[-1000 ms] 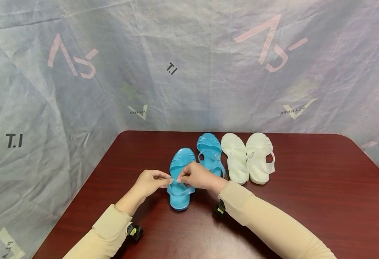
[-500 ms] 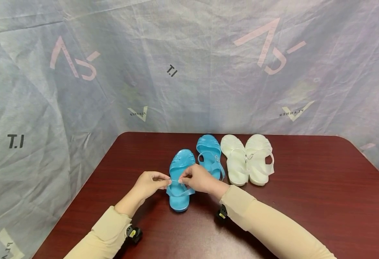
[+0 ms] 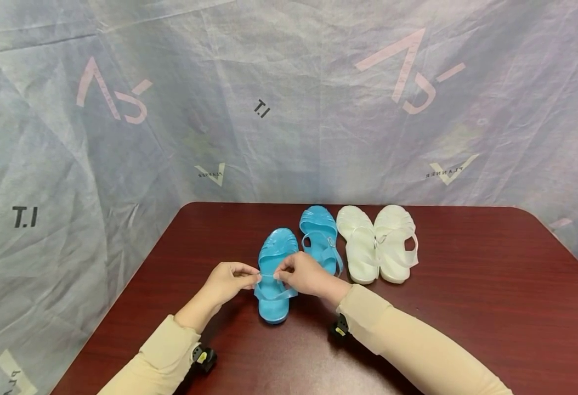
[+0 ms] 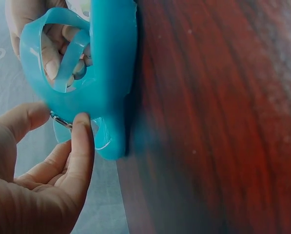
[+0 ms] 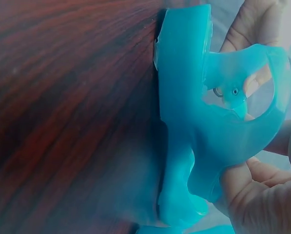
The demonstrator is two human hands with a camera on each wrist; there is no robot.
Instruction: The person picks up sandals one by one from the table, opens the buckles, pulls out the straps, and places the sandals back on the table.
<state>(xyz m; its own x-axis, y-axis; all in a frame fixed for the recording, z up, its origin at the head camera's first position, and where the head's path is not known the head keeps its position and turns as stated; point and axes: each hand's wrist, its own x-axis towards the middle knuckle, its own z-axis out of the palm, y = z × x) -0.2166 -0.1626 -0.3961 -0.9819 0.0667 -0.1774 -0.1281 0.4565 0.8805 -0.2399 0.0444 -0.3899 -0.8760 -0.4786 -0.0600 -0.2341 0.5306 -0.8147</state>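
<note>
A blue jelly sandal [image 3: 274, 310] stands upright on its sole, toe pointing away. My left hand [image 3: 226, 282] is at its left side. In the left wrist view, the left thumb and fingers pinch the strap around a small metal buckle [image 4: 61, 120]. From the right, my right hand [image 3: 305, 273] pinches the thin ankle strap [image 3: 267, 275], which stretches between both hands above the insole. The right wrist view shows the right fingers behind the sandal's side band [image 5: 233, 134]; their tips are partly hidden.
Another blue sandal [image 3: 317, 219] stands just right and behind, partly covered by the right hand. Beside it are two white sandals [image 3: 363, 255], side by side. All sit on a dark red wooden table [image 3: 476, 285], with a grey printed cloth [image 3: 289, 137] hanging behind.
My right hand has shifted slightly to the right, and a little more strap shows between the hands. The left hand keeps its pinch; the sandals stay in place.
</note>
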